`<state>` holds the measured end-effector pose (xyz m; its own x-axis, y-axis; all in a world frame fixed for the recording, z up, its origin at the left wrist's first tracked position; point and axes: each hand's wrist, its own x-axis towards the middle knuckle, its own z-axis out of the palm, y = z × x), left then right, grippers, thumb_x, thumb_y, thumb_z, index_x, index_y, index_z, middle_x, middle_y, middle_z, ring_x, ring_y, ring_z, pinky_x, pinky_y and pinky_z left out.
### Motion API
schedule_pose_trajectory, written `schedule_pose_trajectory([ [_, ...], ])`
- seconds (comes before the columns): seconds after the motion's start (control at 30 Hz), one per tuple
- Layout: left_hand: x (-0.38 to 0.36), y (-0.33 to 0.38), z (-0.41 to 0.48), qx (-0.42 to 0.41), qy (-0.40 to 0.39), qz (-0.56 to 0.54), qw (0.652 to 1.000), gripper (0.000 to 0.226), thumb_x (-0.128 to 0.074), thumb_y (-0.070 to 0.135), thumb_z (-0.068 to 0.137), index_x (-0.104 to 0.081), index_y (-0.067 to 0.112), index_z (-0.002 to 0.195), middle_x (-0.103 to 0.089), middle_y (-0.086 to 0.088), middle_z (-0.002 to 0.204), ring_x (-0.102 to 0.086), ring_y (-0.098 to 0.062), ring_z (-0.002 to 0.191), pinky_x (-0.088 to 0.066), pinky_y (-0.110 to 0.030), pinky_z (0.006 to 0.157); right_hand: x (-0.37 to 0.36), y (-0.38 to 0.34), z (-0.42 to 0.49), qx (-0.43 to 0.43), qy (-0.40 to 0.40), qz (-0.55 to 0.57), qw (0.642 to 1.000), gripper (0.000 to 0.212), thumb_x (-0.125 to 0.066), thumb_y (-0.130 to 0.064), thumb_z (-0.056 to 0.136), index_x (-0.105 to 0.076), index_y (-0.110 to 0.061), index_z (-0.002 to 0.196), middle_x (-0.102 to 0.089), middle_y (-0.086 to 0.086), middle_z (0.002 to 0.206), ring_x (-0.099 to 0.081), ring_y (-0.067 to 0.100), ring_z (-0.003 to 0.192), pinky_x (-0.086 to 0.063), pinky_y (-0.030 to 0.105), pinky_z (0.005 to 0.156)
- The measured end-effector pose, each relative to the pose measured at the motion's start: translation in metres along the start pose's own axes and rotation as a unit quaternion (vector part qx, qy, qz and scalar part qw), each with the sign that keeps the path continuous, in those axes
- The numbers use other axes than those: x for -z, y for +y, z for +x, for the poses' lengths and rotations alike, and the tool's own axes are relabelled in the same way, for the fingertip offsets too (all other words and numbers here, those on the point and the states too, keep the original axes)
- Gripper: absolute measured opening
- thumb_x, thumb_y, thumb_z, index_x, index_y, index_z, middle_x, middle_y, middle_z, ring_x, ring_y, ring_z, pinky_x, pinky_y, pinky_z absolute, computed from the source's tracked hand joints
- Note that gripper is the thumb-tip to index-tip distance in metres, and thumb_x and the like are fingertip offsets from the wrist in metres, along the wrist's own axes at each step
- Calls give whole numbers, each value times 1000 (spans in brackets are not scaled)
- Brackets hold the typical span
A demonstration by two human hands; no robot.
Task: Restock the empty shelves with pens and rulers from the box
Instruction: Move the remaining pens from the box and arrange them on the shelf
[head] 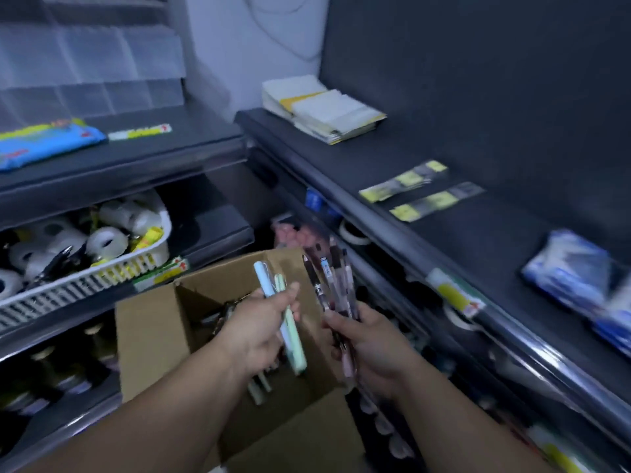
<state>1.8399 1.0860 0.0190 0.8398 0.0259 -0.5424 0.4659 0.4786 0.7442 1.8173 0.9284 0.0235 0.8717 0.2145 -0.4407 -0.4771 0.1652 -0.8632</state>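
Two dark shelving units meet in the far corner. The right-hand shelf [461, 233] runs from far left to near right and is mostly bare. A stack of paper packs [324, 107] sits at its far end, and two flat yellow-labelled packets [423, 191] lie midway along it. In the near centre stands an open cardboard box [153, 336]; its contents are too dim to name.

Both hands hover over the box. The left hand [254, 331] reaches in from the near left, fingers and thumb curled round pastel pens [269, 281]. A blue and a green one show, slanting up and away. The right hand [372, 349] grips a fanned bundle of dark and pink pens [336, 278], which points up toward the shelf.

The step in hand looks like carrying pens to that bare stretch. Squaring each bunch first would stop any slipping out. They are best laid parallel beside the packets, not across them.
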Motion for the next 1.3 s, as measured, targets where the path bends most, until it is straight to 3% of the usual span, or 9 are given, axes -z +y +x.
schedule_pose_trajectory([
  [0.13, -56, -9, -43, 26, -115, 0, 993, 7, -56, 7, 94, -62, 5, 95, -61, -6, 78, -59, -15, 68, -56, -21, 58, 31, -21, -71, 57, 66, 49, 995, 8, -58, -4, 94, -61, -10, 96, -65, 3, 72, -58, 11, 55, -45, 22, 50],
  [0.33, -140, -53, -118, 18, -254, 47, 966, 18, -48, 9, 98, -63, 11, 109, -72, -3, 93, -65, -17, 89, -51, -34, 91, 92, -15, -174, 118, 211, 58, 969, 10, -62, -7, 90, -56, -15, 89, -50, -1, 57, -45, 9, 47, -37, 21, 42],
  [0.5, -222, -118, -201, 41, -332, 48, 941, 19, -45, 11, 99, -63, 11, 106, -69, -4, 90, -64, -16, 88, -51, -30, 86, 148, 5, -287, 160, 305, 85, 935, 28, -77, -21, 78, -56, -9, 92, -52, 3, 55, -44, 15, 42, -33, 22, 44],
  [0.6, -278, -180, -266, 59, -375, 33, 924, 18, -44, 10, 99, -62, 12, 103, -67, -5, 89, -64, -16, 86, -51, -29, 87, 189, 25, -376, 161, 350, 97, 918, 17, -69, -13, 88, -54, -8, 90, -53, 4, 54, -40, 11, 32, -27, 17, 31],
  [0.7, -331, -253, -340, 78, -415, 51, 905, 18, -43, 10, 100, -61, 12, 105, -65, -5, 91, -64, -15, 87, -50, -26, 80, 240, 53, -469, 176, 406, 121, 889, 17, -70, -13, 87, -53, -9, 88, -54, 7, 61, -43, 10, 34, -33, 22, 40],
  [0.9, -404, -388, -482, 64, -512, 220, 828, 24, -44, 20, 102, -60, 13, 118, -64, -3, 97, -62, -12, 84, -51, -26, 72, 329, 111, -638, 210, 507, 181, 816, 19, -76, -14, 84, -57, -11, 87, -56, -1, 56, -49, 11, 48, -39, 25, 46],
  [1.03, -440, -453, -535, -90, -577, 391, 711, 17, -45, 24, 101, -59, 20, 112, -63, -4, 94, -63, -14, 77, -50, -25, 72, 371, 140, -732, 215, 592, 207, 748, 22, -75, -21, 84, -59, -10, 94, -55, 3, 58, -48, 13, 48, -40, 25, 43],
  [1.2, -491, -522, -560, -438, -612, 550, 361, 38, -34, 38, 99, -49, 29, 133, -57, 1, 122, -53, -20, 113, -36, -29, 98, 425, 154, -799, 269, 599, 285, 699, 18, -68, -21, 89, -62, -7, 99, -63, 8, 71, -54, 13, 51, -48, 25, 47],
  [1.3, -532, -555, -562, -535, -616, 504, 285, 44, -31, 47, 83, -52, 39, 121, -59, 7, 106, -57, -17, 105, -25, -40, 110, 457, 154, -821, 270, 566, 337, 702, 19, -64, -27, 91, -62, -10, 97, -71, 12, 82, -69, 16, 65, -57, 27, 53],
])
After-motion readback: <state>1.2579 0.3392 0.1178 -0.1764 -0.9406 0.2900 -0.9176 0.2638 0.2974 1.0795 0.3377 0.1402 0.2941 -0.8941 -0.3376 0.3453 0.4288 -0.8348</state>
